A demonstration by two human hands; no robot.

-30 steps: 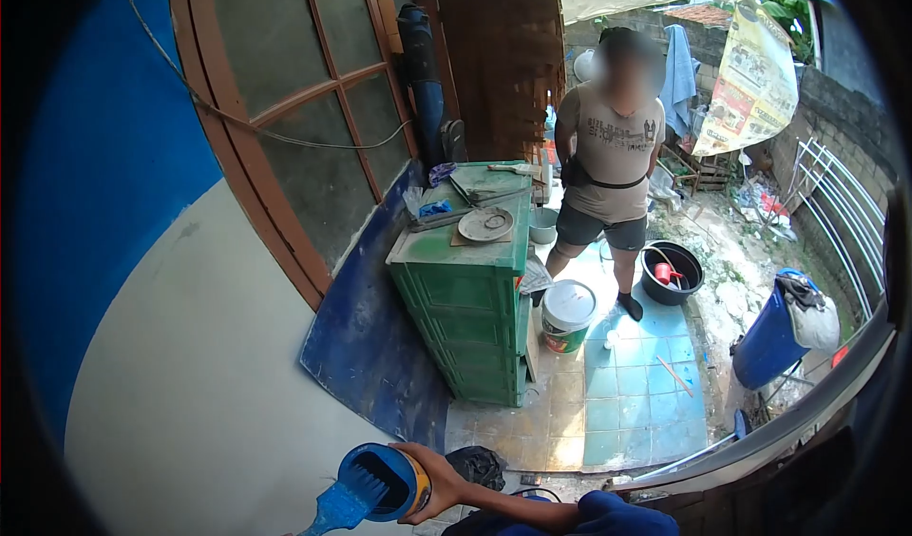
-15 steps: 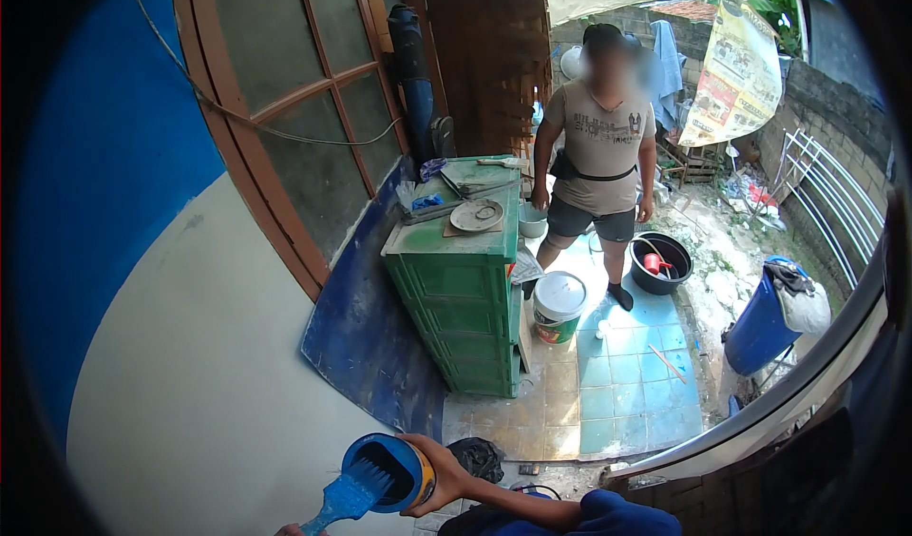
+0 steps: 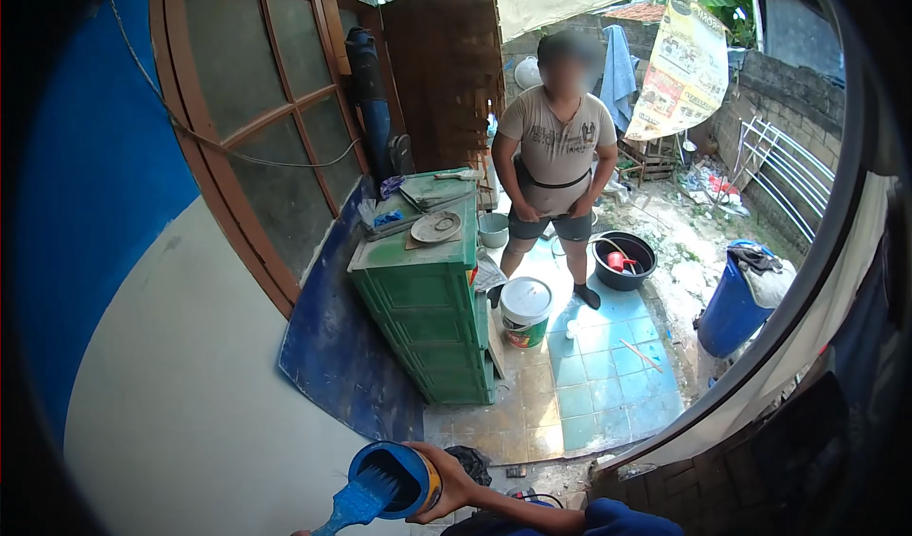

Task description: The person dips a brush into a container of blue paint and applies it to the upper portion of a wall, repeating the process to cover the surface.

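Note:
My right hand (image 3: 448,484) is wrapped around a small paint can (image 3: 432,490) with an orange-and-dark label, its open mouth tilted toward me. Blue paint coats the can's rim and inside. A blue-coated paintbrush (image 3: 356,503) has its bristles in the can's mouth. Its handle runs down to my left hand (image 3: 302,533), of which only a sliver shows at the bottom edge, closed on the handle. To the left is a wall (image 3: 209,346), off-white below and blue above.
A person (image 3: 556,146) stands facing me behind a green cabinet (image 3: 418,298) and a lidded bucket (image 3: 525,313). A black basin (image 3: 625,260) and a blue bin (image 3: 733,298) stand to the right. A cable (image 3: 228,148) hangs across the window.
The view has swung slightly right, so the surroundings sit further left. The person's hands have come together at the waist. My hands keep the can and brush in nearly the same pose.

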